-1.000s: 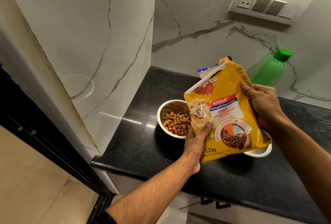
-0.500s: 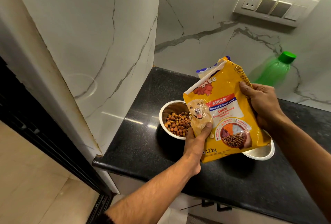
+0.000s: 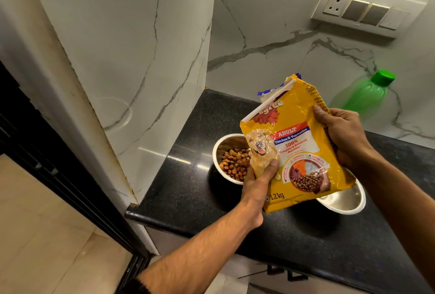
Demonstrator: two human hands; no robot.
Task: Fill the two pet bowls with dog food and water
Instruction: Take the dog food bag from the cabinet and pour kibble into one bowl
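I hold a yellow dog food bag (image 3: 297,143) upright over the counter, its open top tilted up and to the left. My left hand (image 3: 257,182) grips its lower left edge. My right hand (image 3: 344,137) grips its right side. Under the bag's left side stands a steel bowl (image 3: 222,146) with brown kibble (image 3: 234,163) in it. A second steel bowl (image 3: 344,200) sits at the lower right, mostly hidden by the bag; its visible inside looks bare. A green water bottle (image 3: 367,95) with a green cap stands against the back wall.
The bowls stand on a black granite counter (image 3: 188,190) in a corner of white marble walls. The counter's front edge drops to a tiled floor at the left. A socket and switch panel (image 3: 367,9) is on the back wall.
The bag and both hands have stayed almost still over the bowls; only the view has shifted slightly.
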